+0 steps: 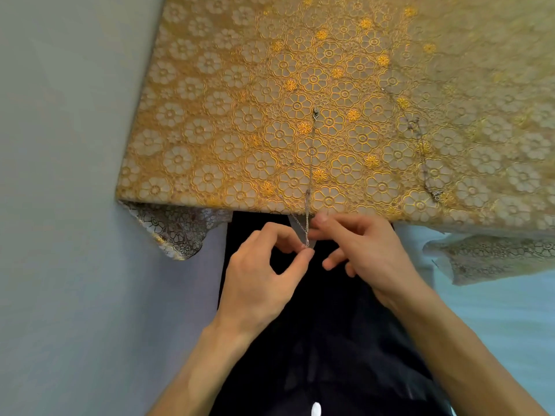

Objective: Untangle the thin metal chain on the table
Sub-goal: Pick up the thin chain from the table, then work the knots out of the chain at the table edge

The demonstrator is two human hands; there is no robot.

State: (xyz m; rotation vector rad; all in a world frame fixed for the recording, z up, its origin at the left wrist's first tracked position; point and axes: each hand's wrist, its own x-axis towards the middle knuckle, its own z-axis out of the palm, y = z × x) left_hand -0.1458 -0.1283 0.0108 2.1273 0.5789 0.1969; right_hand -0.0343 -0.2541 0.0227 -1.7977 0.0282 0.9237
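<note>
Gold tablecloth (228, 94), chain (311, 157), second chain (422, 151) beside

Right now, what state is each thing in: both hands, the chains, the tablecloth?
tablecloth: spread flat, near edge hanging down.
chain: pulled straight up the tablecloth, strands bunched near the edge.
second chain: lies loose on the right, untouched.
left hand: pinches the chain's near end, below the tablecloth's edge.
right hand: pinches the same chain, close to that edge.
</note>
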